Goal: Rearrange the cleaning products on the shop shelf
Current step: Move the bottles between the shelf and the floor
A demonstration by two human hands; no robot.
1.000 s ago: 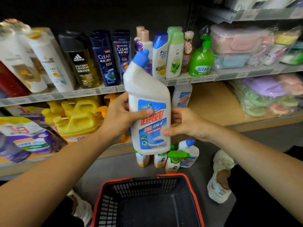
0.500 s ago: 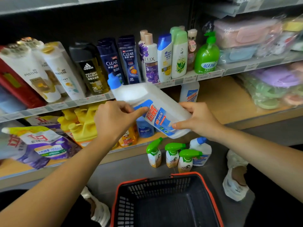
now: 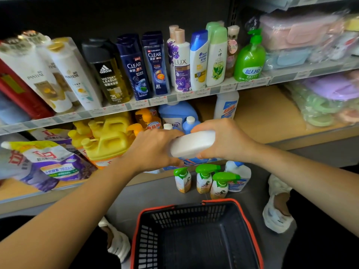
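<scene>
A white toilet-cleaner bottle (image 3: 192, 143) with a blue label lies on its side at the front edge of the lower wooden shelf (image 3: 272, 121). Its flat base faces me and its neck points into the shelf, hidden. My left hand (image 3: 153, 150) grips its left side. My right hand (image 3: 227, 139) holds its right side with the fingers curled over the top. A second bottle of the same cleaner (image 3: 226, 104) stands upright further back on that shelf.
Yellow jugs (image 3: 106, 140), orange and blue detergent bottles (image 3: 174, 114) and purple refill bags (image 3: 44, 162) fill the lower shelf's left. Shampoo bottles (image 3: 136, 68) line the upper shelf. Three green-capped sprays (image 3: 204, 178) and a white bottle stand on the floor behind a black basket (image 3: 196, 237).
The bottle was upright in front of me, then tilted. Now it lies flat, lower and pushed neck-first towards the lower shelf, both hands still on it.
</scene>
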